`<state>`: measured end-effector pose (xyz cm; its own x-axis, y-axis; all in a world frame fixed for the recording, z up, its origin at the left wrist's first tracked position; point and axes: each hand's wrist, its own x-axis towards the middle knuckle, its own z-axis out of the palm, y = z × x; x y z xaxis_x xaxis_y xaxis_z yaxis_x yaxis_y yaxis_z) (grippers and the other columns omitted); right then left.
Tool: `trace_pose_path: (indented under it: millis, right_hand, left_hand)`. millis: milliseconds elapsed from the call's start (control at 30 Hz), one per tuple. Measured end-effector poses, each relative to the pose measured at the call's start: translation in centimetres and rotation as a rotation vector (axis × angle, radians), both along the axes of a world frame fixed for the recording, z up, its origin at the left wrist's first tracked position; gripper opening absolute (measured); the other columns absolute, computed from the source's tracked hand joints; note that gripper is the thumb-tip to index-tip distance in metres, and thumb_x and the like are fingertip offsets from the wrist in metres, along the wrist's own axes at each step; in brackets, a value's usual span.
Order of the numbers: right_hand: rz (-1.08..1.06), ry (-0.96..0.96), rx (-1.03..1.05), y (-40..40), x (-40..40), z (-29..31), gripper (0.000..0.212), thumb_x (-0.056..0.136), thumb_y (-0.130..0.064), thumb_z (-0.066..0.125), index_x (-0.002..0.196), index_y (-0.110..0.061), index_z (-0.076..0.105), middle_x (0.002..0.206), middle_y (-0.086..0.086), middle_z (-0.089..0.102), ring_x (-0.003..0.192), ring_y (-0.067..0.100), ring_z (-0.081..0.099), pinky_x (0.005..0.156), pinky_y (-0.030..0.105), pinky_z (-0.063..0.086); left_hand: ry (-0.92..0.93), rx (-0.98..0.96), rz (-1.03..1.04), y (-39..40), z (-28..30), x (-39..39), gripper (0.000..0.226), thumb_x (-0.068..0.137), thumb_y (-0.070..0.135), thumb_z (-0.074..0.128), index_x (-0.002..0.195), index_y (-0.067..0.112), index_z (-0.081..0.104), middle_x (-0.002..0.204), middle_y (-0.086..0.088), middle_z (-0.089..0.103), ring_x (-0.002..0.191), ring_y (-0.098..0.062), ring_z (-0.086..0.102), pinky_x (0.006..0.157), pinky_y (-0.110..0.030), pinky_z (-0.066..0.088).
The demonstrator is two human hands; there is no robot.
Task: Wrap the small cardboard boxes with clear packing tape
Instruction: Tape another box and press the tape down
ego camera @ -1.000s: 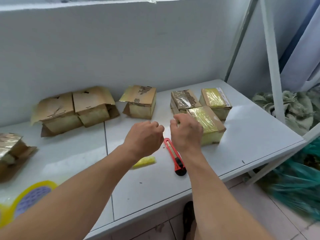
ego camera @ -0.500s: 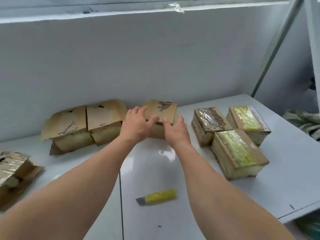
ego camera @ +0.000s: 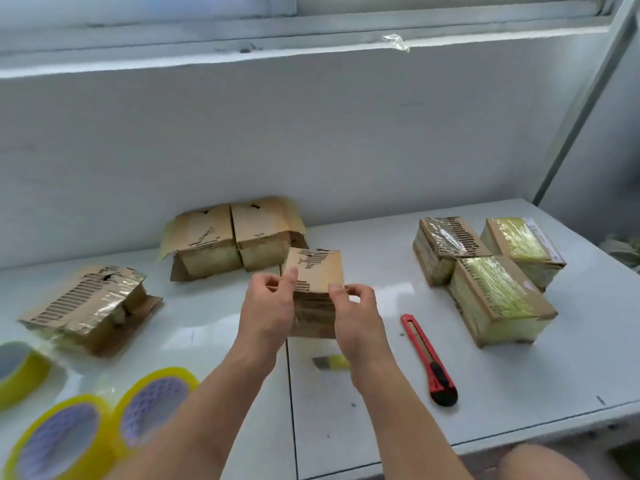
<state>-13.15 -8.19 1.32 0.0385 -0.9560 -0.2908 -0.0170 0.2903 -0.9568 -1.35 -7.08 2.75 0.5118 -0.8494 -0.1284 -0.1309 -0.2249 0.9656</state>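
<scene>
A: State the position of each hand and the box in work

B: The left hand (ego camera: 266, 313) and the right hand (ego camera: 353, 320) hold one small cardboard box (ego camera: 317, 289) between them at the middle of the white table (ego camera: 519, 393). Left thumb and fingers pinch the box's left edge; right fingers curl round its right edge. I cannot tell whether the box touches the table

A: List the other boxes

B: Two open boxes (ego camera: 235, 237) stand side by side at the far wall, just behind the held box. One crumpled box (ego camera: 90, 306) sits at the left. Three taped boxes (ego camera: 488, 271) are grouped at the right, touching one another

A: List tools and tape

B: A red utility knife (ego camera: 429, 362) lies right of the right hand, blade end pointing far. A small yellow cutter (ego camera: 330, 362) lies near, partly hidden by the right wrist. Three tape rolls (ego camera: 104, 424) lie at the near left; the leftmost is cut off by the frame edge
</scene>
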Motion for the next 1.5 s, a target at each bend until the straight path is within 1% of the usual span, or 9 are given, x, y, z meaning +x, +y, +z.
trace_pose_path:
  millis: [267, 400, 533, 667, 800, 1000, 1167, 1333, 1500]
  right_hand:
    - [0.108, 0.076, 0.048, 9.4, 1.6, -2.9, 0.017, 0.101, -0.026, 0.054, 0.115, -0.025, 0.045, 0.106, -0.007, 0.062, 0.092, 0.004, 0.056, 0.067, 0.023, 0.042]
    - [0.119, 0.115, 0.063, 9.9, 1.3, -2.9, 0.029, 0.103, -0.051, 0.045, 0.109, -0.023, 0.050, 0.099, -0.010, 0.063, 0.091, 0.005, 0.058, 0.069, 0.024, 0.044]
    - [0.101, 0.217, 0.061, 7.2, 0.7, -3.3, 0.048, 0.097, -0.071, 0.023, 0.097, -0.033, 0.052, 0.095, -0.010, 0.056, 0.091, 0.014, 0.053, 0.091, 0.039, 0.043]
    - [0.119, 0.243, 0.098, 4.9, 0.4, -2.4, 0.064, 0.103, -0.063, 0.026, 0.138, -0.018, 0.055, 0.139, -0.002, 0.055, 0.128, 0.022, 0.049, 0.109, 0.039, 0.036]
    - [0.122, 0.198, 0.019, 4.1, 1.2, -1.8, 0.044, 0.103, -0.057, 0.036, 0.125, -0.024, 0.054, 0.132, 0.000, 0.057, 0.110, 0.016, 0.050, 0.094, 0.033, 0.038]
    - [0.201, 0.144, 0.050, 2.3, 4.5, -1.5, 0.051, 0.098, -0.047, 0.057, 0.145, -0.029, 0.044, 0.138, 0.001, 0.055, 0.117, 0.022, 0.058, 0.099, 0.041, 0.052]
    - [0.199, 0.196, 0.020, 1.5, 5.5, -2.4, 0.023, 0.098, -0.035, 0.062, 0.115, -0.021, 0.058, 0.110, 0.003, 0.066, 0.086, 0.013, 0.063, 0.062, 0.024, 0.049]
    - [0.213, 0.216, 0.010, 1.4, 5.8, -3.0, 0.020, 0.098, -0.031, 0.064, 0.112, -0.021, 0.055, 0.104, 0.004, 0.065, 0.086, 0.017, 0.064, 0.071, 0.030, 0.056]
    - [0.214, 0.228, 0.013, 1.7, 5.7, -2.5, 0.019, 0.099, -0.034, 0.062, 0.112, -0.022, 0.055, 0.103, 0.003, 0.064, 0.085, 0.014, 0.063, 0.064, 0.027, 0.052]
  left_hand:
    - [0.018, 0.087, 0.114, 11.1, -3.2, 1.7, 0.019, 0.099, 0.034, 0.059, 0.097, 0.015, 0.053, 0.097, -0.007, 0.065, 0.082, -0.017, 0.055, 0.068, -0.032, 0.042]
    - [0.040, 0.125, 0.071, 12.7, -3.6, 2.5, 0.013, 0.096, 0.028, 0.061, 0.105, 0.022, 0.055, 0.103, -0.002, 0.065, 0.091, -0.016, 0.061, 0.077, -0.033, 0.050]
    - [-0.181, 0.145, 0.020, 12.1, -3.1, 3.6, 0.044, 0.094, 0.028, 0.058, 0.135, 0.020, 0.044, 0.129, 0.000, 0.046, 0.113, -0.018, 0.051, 0.094, -0.036, 0.048]
    - [-0.312, 0.140, -0.006, 10.3, -1.8, 4.5, 0.058, 0.095, 0.040, 0.056, 0.147, 0.020, 0.040, 0.146, 0.001, 0.040, 0.135, -0.022, 0.037, 0.113, -0.047, 0.037]
    - [-0.265, 0.177, -0.055, 7.9, -1.1, 5.0, 0.061, 0.099, 0.047, 0.049, 0.152, 0.020, 0.037, 0.156, -0.002, 0.035, 0.142, -0.024, 0.034, 0.116, -0.048, 0.034]
    - [-0.091, 0.227, -0.139, 6.8, -2.2, 4.3, 0.007, 0.102, 0.037, 0.051, 0.097, 0.035, 0.047, 0.116, 0.005, 0.052, 0.090, -0.006, 0.056, 0.069, -0.021, 0.046]
    - [0.054, 0.203, -0.058, 5.7, -3.2, 5.2, 0.034, 0.098, 0.042, 0.059, 0.126, 0.025, 0.050, 0.110, 0.000, 0.063, 0.095, -0.017, 0.064, 0.082, -0.035, 0.056]
    - [0.074, 0.200, -0.065, 5.4, -4.0, 5.3, 0.033, 0.099, 0.039, 0.060, 0.126, 0.025, 0.048, 0.111, -0.002, 0.064, 0.091, -0.014, 0.062, 0.062, -0.024, 0.046]
    - [0.055, 0.183, -0.065, 5.6, -3.6, 5.0, 0.028, 0.101, 0.040, 0.054, 0.124, 0.024, 0.049, 0.108, -0.001, 0.063, 0.093, -0.016, 0.063, 0.071, -0.029, 0.053]
